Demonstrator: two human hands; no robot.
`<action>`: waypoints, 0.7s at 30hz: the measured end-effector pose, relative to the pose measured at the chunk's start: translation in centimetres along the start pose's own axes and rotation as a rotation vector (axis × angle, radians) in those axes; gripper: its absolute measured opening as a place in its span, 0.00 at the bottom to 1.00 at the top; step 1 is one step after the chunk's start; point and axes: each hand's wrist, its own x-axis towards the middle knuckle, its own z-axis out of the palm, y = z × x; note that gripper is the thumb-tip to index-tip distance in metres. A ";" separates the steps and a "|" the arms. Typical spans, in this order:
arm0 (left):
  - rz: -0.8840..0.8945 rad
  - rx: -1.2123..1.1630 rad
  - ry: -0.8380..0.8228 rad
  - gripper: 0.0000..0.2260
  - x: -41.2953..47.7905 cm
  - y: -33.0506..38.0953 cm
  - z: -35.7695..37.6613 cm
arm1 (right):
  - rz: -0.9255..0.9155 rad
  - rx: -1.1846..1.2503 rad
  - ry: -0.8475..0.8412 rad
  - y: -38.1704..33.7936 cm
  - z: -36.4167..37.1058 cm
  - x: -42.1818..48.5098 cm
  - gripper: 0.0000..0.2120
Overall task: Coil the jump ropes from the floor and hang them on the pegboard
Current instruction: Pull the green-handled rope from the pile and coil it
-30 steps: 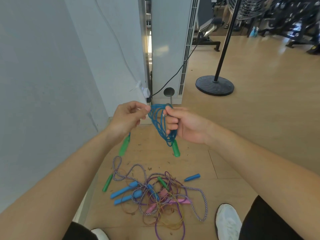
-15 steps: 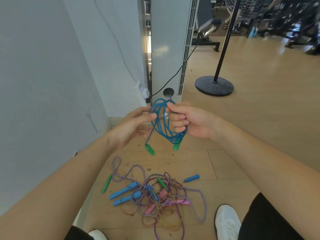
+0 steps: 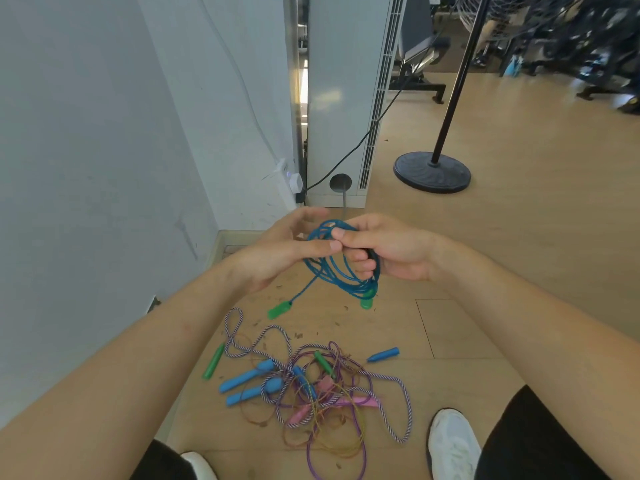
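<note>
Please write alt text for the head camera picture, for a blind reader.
The right hand grips a coiled blue jump rope above a wooden floor, and the left hand touches the coil. A tangle of other ropes lies below.

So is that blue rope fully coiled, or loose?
Mostly coiled: the blue rope loops bunch in the right hand, but one green-handled tail dangles free.

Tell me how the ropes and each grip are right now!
Blue rope, coiled in loops, one green handle dangling loose.
Right grip, curled round the coil.
Left grip, fingers straight, thumb on the coil.
Pile, tangled, uncoiled, lying on the floor.
</note>
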 end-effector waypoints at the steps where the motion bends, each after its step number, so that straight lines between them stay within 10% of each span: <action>1: 0.001 -0.011 -0.016 0.34 0.0 0.0 -0.2 | 0.004 -0.025 -0.017 0.1 0.0 -0.1 0.13; 9: 0.042 0.087 -0.116 0.16 -0.4 0.1 -0.6 | -0.061 -0.154 0.003 0.5 -0.1 0.2 0.09; 15: 0.044 0.021 -0.117 0.21 -0.3 0.0 -1.7 | -0.184 -0.168 0.128 0.8 0.0 0.6 0.04; 21: 0.018 -0.107 -0.079 0.10 -0.2 0.6 -1.5 | -0.066 -0.093 0.170 0.7 -0.2 0.6 0.15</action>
